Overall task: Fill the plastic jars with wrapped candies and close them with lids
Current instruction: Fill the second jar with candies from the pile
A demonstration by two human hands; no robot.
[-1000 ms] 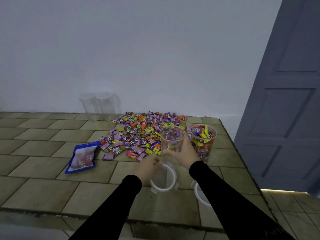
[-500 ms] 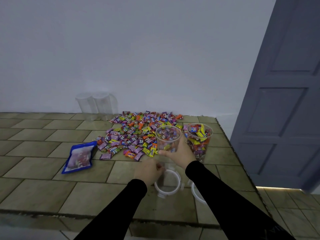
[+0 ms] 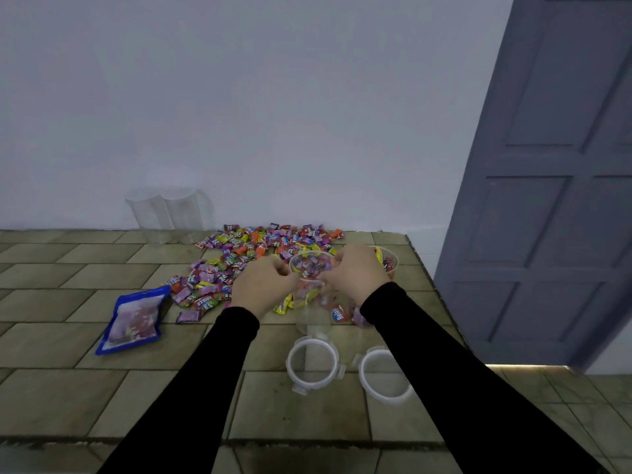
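Note:
A clear plastic jar stands upright between my hands near the candy pile, and candy colours show through its wall. My left hand has curled fingers on the jar's left rim. My right hand grips the right side of the rim. Just behind my right hand is a second jar full of wrapped candies, partly hidden. Loose wrapped candies lie in a wide pile on the tiled counter. Nearer to me, two white-rimmed lids lie flat on the counter.
Two empty clear jars stand at the back against the white wall. A blue candy bag lies flat left of the pile. The counter's right edge drops off beside a grey door.
My left hand left the lid near the front and rose to the jar's left rim. My right hand shifted up to the rim. The lid now lies free on the counter.

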